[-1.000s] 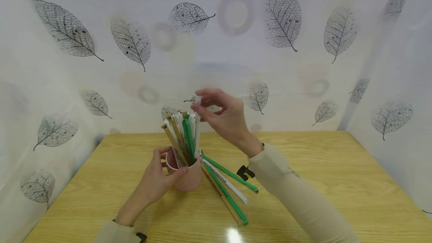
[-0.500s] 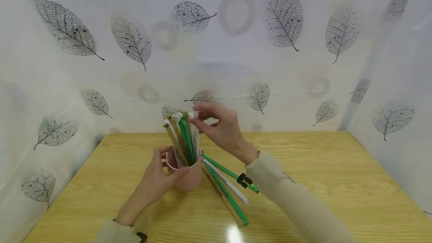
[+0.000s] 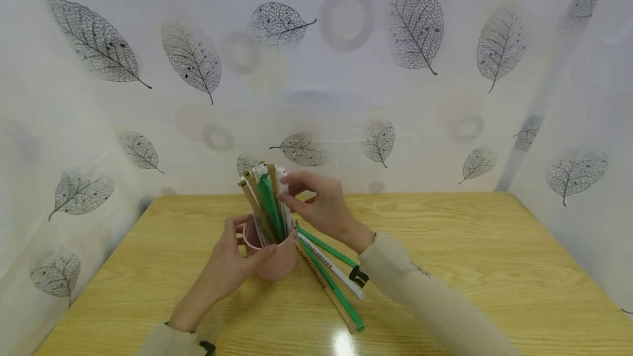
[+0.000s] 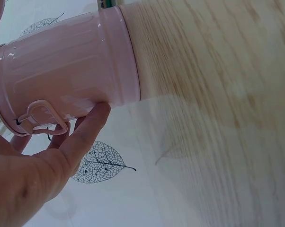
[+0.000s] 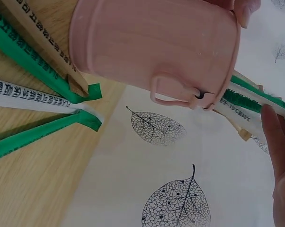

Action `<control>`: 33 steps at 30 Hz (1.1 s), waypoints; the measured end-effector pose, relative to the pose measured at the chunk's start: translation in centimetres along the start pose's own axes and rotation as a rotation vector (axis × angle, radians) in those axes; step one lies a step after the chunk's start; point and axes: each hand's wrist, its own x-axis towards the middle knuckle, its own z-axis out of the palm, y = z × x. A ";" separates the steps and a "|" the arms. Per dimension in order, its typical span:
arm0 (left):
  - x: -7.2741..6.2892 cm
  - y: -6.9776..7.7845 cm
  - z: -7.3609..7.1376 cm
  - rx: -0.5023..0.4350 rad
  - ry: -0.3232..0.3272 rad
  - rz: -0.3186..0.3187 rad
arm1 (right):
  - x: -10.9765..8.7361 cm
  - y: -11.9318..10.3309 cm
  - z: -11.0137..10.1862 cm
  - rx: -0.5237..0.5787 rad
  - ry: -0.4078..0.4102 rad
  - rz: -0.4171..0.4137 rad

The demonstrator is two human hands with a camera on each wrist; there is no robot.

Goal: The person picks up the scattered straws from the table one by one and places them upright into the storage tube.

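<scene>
My left hand [image 3: 229,262] grips a pink metal bucket-shaped cup [image 3: 277,261], thumb over the near rim and fingers round its left side. In the left wrist view its small wire handle [image 4: 43,116] shows beside the fingers. Several paper-wrapped straws stand in the cup, among them a brown straw [image 3: 252,199] and a green straw [image 3: 271,207]. At the cup's right side my right hand [image 3: 323,205] pinches the upper part of a white wrapped straw [image 3: 287,216], whose lower end is hidden inside the cup. The right wrist view shows the fingers [image 5: 275,137] against the straws.
Right of the cup, wrapped straws lie fanned out on the wooden table [image 3: 445,268]: a brown straw [image 3: 328,293], a white straw [image 3: 341,276] and two green ones, including a long green straw [image 3: 346,306]. A leaf-printed curtain [image 3: 346,98] encloses the back and sides.
My right hand has come down with the white straw, which now sits lower in the cup among the others. My left hand and the cup have stayed put.
</scene>
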 end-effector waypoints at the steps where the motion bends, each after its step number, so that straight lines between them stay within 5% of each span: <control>1: 0.0 0.0 0.0 0.000 0.000 -0.001 | -0.1 0.0 0.1 -0.005 -0.003 0.004; 13: -0.1 0.0 -0.2 0.008 -0.006 0.030 | -0.6 0.2 0.3 -0.013 -0.023 0.064; 26: 0.0 -0.1 -0.1 0.014 -0.012 0.009 | -1.3 0.2 -1.6 -0.056 -0.043 0.034; 30: -0.1 0.0 0.0 0.012 0.003 0.049 | -2.0 0.1 -3.7 -0.118 -0.146 0.069; 33: -0.2 0.0 0.1 0.016 0.014 0.075 | -2.6 -0.2 -5.7 -0.177 -0.323 0.166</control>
